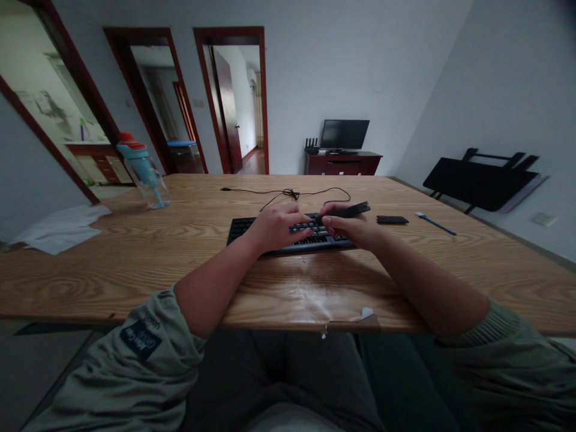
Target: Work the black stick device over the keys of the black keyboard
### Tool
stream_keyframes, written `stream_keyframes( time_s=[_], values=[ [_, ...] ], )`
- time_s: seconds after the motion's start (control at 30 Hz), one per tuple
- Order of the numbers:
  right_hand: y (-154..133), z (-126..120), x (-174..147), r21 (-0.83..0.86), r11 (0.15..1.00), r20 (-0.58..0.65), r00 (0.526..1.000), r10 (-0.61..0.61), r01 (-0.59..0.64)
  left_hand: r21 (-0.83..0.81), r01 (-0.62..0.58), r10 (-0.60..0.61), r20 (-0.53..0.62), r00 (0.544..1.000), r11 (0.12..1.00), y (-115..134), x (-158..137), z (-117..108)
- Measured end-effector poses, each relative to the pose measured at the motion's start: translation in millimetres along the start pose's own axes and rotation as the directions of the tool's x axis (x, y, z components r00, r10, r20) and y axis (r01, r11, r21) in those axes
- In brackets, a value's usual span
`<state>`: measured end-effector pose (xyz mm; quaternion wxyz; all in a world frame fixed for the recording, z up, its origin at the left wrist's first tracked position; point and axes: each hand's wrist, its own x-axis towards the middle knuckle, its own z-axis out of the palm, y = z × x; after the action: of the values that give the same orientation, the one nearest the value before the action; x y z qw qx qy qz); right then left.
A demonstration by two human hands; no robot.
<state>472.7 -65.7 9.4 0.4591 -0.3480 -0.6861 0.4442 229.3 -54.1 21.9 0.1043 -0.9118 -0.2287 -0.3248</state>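
A black keyboard [315, 239] lies on the wooden table in front of me, its middle partly covered by my hands. My left hand [279, 227] rests over its left and middle keys, fingers stretched out and apart, holding nothing. My right hand [351, 228] is closed around a slim black tool [353, 210]. The tool's far end sticks out to the right above the hand, and its other end points down at the keys near my left fingertips. What kind of tool it is I cannot make out.
Right of the keyboard lie a flat black piece [392, 219] and a blue brush with a pale head [436, 224]. The keyboard's cable [290, 193] loops behind it. A water bottle [146, 174] and white tissues [63, 228] are on the left of the table [180, 264].
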Motion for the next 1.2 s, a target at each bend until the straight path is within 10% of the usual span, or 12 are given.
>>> stream_keyframes(
  time_s=[1.2],
  values=[
    [-4, -6, 1, 0.169, 0.975, -0.114, 0.98, 0.164, -0.143, -0.191, 0.102, -0.091, 0.066, 0.994, 0.976, -1, -5, -7]
  ],
)
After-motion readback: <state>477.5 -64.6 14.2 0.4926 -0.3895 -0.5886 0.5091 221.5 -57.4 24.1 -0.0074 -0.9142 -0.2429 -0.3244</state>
